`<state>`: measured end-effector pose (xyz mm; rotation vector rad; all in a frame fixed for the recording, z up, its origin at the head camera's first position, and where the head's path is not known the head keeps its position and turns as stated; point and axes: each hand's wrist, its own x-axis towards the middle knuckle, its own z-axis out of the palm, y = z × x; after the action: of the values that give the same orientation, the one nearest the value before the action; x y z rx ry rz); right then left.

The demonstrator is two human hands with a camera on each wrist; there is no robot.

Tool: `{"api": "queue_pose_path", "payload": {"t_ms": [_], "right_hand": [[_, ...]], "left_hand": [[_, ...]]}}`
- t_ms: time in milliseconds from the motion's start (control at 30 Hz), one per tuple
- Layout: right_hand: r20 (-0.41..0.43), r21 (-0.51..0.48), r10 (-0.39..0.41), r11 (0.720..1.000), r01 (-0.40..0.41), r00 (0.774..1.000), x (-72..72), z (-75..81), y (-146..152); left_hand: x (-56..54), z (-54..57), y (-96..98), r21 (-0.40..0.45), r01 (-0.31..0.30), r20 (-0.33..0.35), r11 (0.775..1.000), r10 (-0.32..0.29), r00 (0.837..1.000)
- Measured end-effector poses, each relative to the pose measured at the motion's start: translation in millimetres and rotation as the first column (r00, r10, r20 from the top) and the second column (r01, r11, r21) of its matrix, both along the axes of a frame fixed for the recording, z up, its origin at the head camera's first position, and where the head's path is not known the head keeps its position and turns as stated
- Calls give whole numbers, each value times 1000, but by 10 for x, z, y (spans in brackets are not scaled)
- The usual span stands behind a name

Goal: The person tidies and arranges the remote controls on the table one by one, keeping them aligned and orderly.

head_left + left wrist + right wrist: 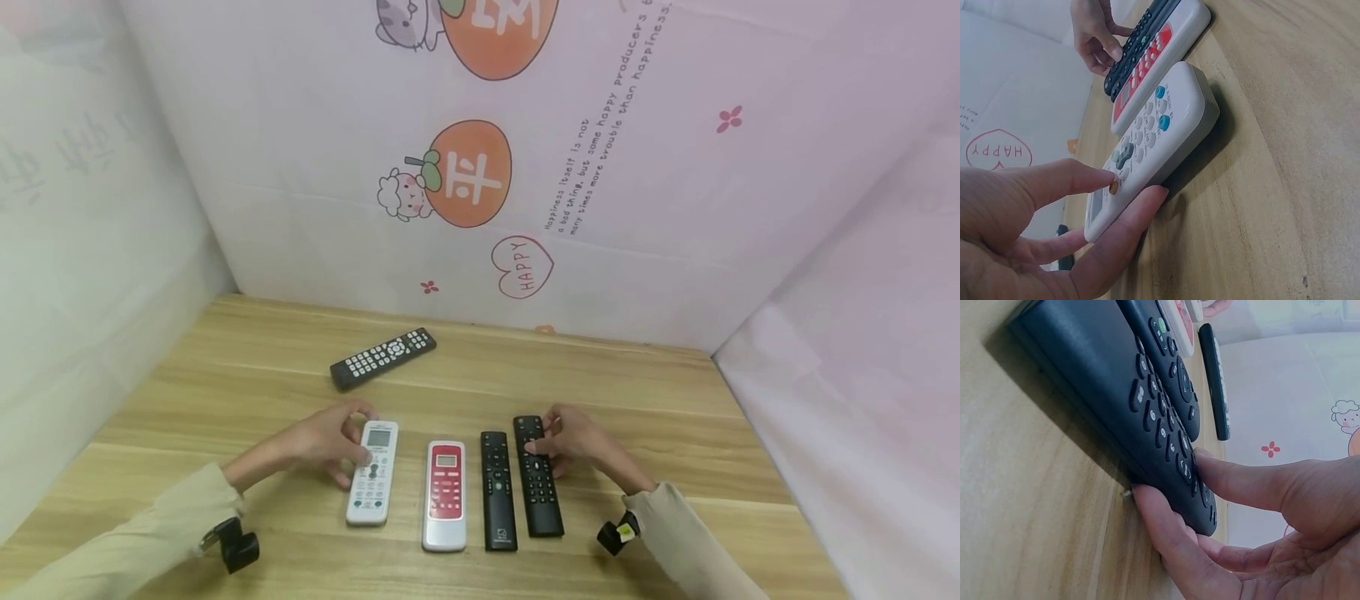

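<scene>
My left hand (pixel 330 439) grips a white remote control (pixel 372 473) with a small grey screen, thumb on its button face and fingers along its edge and underside. In the left wrist view its blue and grey buttons (pixel 1163 122) face up. On the right, my right hand (pixel 573 442) holds a black remote control (pixel 538 479), the thumb over its upper buttons and fingers (pixel 1166 528) against its outer side. Between them lie a white remote with a red face (pixel 446 497) and a second black remote (pixel 498 492), side by side and roughly parallel.
Farther back on the wooden table (pixel 255 350) a black remote with white buttons (pixel 383 358) lies at a slant. A printed white cloth wall (pixel 322 217) rises behind the table, with more white cloth at both sides. Small black devices (pixel 238 546) sit at the wrists.
</scene>
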<state>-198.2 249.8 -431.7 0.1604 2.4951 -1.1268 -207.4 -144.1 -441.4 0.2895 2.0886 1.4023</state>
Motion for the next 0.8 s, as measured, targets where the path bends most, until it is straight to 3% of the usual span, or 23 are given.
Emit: {"api": "queue_pose_path", "payload": {"t_ms": [333, 600, 800], "right_hand": [[0, -6, 5, 1000, -5, 1000, 21, 2, -5], [-8, 6, 5, 1000, -5, 1000, 6, -2, 5], [-3, 6, 1, 1000, -1, 1000, 9, 12, 1]], "left_hand": [[-54, 37, -57, -82, -24, -93, 996, 17, 996], [-304, 166, -91, -117, -38, -221, 992, 12, 975], [-469, 198, -76, -102, -104, -298, 989, 70, 952]]}}
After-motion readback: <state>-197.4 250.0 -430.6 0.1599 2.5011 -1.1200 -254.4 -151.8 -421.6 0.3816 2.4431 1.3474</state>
